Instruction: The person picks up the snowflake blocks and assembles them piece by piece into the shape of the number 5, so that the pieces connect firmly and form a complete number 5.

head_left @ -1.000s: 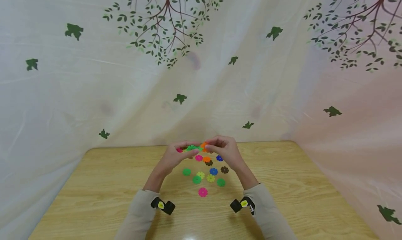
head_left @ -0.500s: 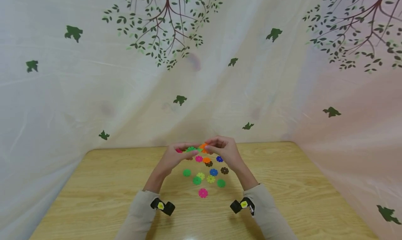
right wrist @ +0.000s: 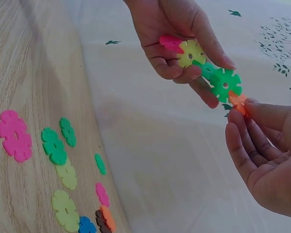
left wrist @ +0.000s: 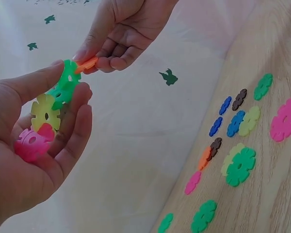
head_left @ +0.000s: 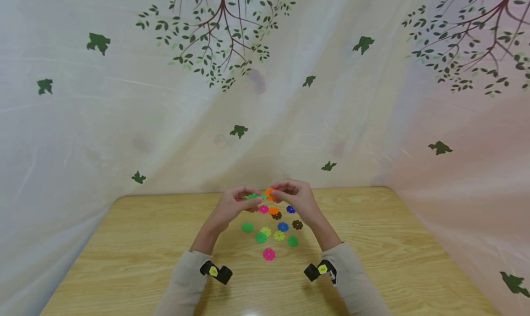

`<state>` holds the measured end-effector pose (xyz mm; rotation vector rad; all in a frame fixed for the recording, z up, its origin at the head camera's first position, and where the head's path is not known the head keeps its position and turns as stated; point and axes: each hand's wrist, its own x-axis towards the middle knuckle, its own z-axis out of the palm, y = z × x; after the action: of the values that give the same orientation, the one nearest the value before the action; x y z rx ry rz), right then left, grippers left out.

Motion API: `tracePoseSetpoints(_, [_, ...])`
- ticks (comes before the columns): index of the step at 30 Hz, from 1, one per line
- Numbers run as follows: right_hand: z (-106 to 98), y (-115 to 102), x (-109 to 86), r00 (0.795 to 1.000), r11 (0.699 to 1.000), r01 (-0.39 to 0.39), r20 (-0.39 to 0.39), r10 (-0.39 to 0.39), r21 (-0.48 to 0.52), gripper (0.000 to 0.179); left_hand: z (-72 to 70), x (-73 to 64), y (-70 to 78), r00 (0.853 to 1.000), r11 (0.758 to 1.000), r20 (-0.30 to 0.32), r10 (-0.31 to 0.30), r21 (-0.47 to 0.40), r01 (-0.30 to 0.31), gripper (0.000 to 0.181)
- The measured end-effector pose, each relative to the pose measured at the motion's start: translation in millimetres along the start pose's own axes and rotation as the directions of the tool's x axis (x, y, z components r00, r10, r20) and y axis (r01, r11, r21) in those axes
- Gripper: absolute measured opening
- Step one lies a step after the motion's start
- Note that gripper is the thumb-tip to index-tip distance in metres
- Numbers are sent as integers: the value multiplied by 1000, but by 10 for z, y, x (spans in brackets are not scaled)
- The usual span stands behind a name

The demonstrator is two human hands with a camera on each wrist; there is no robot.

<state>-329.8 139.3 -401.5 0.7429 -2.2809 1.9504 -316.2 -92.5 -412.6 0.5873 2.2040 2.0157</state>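
My left hand (head_left: 227, 208) grips a chain of interlocked snowflake discs above the table. In the left wrist view the chain runs from a pink disc (left wrist: 33, 141) in the palm through a yellow disc (left wrist: 45, 112) to two green ones. Its thumb and fingertips pinch near the green discs (right wrist: 226, 85). My right hand (head_left: 299, 198) pinches an orange snowflake disc (right wrist: 238, 103) between thumb and fingers. The orange disc meets the slotted edge of the end green disc, standing at an angle to it.
Several loose snowflake discs lie on the wooden table (head_left: 145, 261) below the hands, including a pink disc (head_left: 269, 254) nearest the body, a blue disc (head_left: 283, 226) and a brown disc (head_left: 297, 225). A leaf-printed cloth (head_left: 186, 146) hangs behind the table.
My left fingers have curled slightly further around the chain, covering more of its pink end in the head view. The right hand stays at the orange disc with little movement.
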Motion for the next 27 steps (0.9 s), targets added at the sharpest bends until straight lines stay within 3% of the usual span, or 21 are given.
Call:
tracePoseSetpoints(7, [-25,22,11,998,998,-56,-17,56,-18,21,-8,25,-48,989,996,134,56,66,-66,40])
tracePoseSetpoints(16, [-6,-12,91,998,997,-64,-10,63,-31,18,-37,25,-29,975,993,205,86,64,-101,44])
tracePoseSetpoints(22, [5,-42,139,998,998,-66,7,66,-22,22,-53,45,-45,981,996,174,89,0,-91,45])
tracePoseSetpoints(27, [-12,-56,137,994,994,-90,52,94,-69,26,-92,86,-54,992,994,84,90,-64,-85,46])
